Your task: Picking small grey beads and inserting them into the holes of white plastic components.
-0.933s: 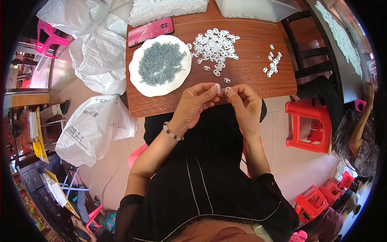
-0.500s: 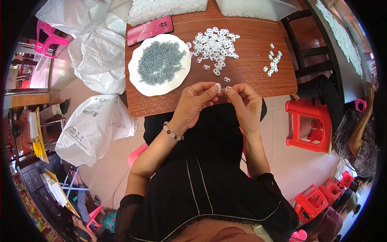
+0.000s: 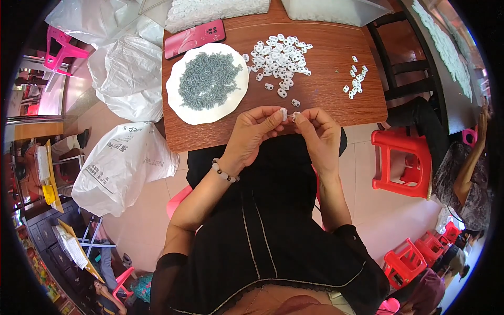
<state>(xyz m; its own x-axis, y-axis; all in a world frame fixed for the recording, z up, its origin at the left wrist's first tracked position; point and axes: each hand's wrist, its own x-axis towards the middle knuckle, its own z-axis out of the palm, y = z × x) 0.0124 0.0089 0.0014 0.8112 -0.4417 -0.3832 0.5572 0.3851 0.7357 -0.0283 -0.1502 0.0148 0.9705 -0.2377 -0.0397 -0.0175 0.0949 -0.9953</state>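
At the near edge of the wooden table, my left hand (image 3: pixel 254 131) pinches a small white oval plastic piece (image 3: pixel 284 114) between thumb and forefinger. My right hand (image 3: pixel 320 134) is closed on another small white plastic piece (image 3: pixel 296 115), close against the first. Something thin shows between the two, too small to name. Just beyond my fingers lies one loose white piece (image 3: pixel 295 103). Past it is a pile of similar white two-holed pieces (image 3: pixel 278 58). To the left, a white scalloped plate (image 3: pixel 178 107) carries a heap of small grey-green tubes (image 3: pixel 210 79).
A pink phone (image 3: pixel 195 39) lies behind the plate. More white pieces (image 3: pixel 356 81) form a small group at the table's right. White plastic bags (image 3: pixel 126 168) stand on the left, a red stool (image 3: pixel 401 165) on the right. Another person (image 3: pixel 464 173) sits at the far right.
Hardly anything differs. Both hands keep their pinch at the table edge, and the view has shifted very slightly.
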